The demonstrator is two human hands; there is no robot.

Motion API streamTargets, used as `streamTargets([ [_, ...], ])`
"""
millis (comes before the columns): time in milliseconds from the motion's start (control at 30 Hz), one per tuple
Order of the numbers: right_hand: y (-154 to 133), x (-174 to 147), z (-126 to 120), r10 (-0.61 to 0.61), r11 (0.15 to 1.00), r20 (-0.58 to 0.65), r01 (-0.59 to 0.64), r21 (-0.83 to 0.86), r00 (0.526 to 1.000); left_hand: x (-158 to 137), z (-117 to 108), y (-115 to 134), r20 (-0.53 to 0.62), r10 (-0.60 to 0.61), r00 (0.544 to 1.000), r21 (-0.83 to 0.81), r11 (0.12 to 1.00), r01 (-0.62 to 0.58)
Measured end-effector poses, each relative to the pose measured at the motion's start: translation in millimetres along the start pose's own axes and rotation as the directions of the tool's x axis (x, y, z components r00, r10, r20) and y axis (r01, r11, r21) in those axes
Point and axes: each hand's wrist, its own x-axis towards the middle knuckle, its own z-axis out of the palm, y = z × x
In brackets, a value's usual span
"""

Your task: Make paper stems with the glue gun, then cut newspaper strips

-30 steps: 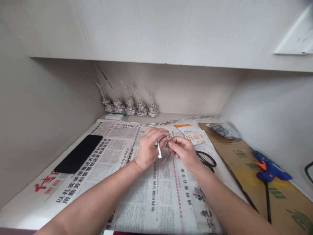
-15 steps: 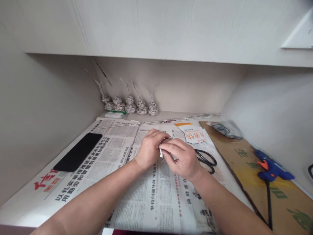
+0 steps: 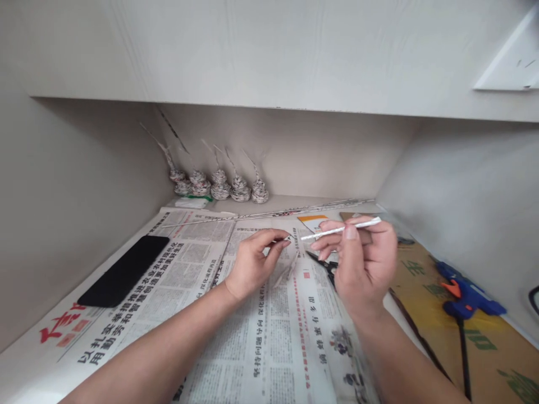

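Note:
My right hand [image 3: 366,258] is raised over the right part of the newspaper [image 3: 236,331], closed on a short white rolled-paper stick [image 3: 337,230]. The thumb presses the stick against the fingers, and its thin end points left. My left hand [image 3: 259,258] hovers to the left of that end, thumb and forefinger pinched together. Something small and dark shows at those fingertips, too small to name. Black-handled scissors [image 3: 322,265] lie beneath my right hand, which hides most of them.
Several gourd-shaped paper weavings [image 3: 240,189] stand along the back wall. Long rolled-paper sticks [image 3: 269,215] lie across the back. A black phone [image 3: 125,271] rests at left. At right, a blue glue gun [image 3: 471,294] sits on cardboard [image 3: 484,365]. An overhead panel [image 3: 261,50] hangs above.
My hands were together at the centre and are now apart. The right one has moved right and up with the paper stick, now seen lengthwise. My left hand stays near its place.

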Motion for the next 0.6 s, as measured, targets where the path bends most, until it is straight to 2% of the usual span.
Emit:
streamTargets([
  [200,0.1,-9.3,-0.2,-0.073,0.996,0.060,0.075,-0.044,0.996,4.2,-7.2,7.3,0.042,0.066,0.997,-0.024,0.998,-0.065],
  [300,1.6,-11.4,-0.8,-0.092,0.994,0.102,0.098,-0.048,0.991,4.1,-7.7,8.3,0.034,0.063,0.997,-0.037,0.997,-0.062],
  [533,3.7,-13.0,-2.2,-0.143,0.983,0.093,0.152,-0.099,0.985,1.0,-1.8,4.0,0.041,-0.128,0.991,-0.225,0.965,0.133],
  [600,4.3,-13.2,-2.9,-0.153,0.981,0.107,0.164,-0.107,0.982,1.6,-2.0,4.0,0.041,-0.151,0.988,-0.260,0.953,0.157],
])
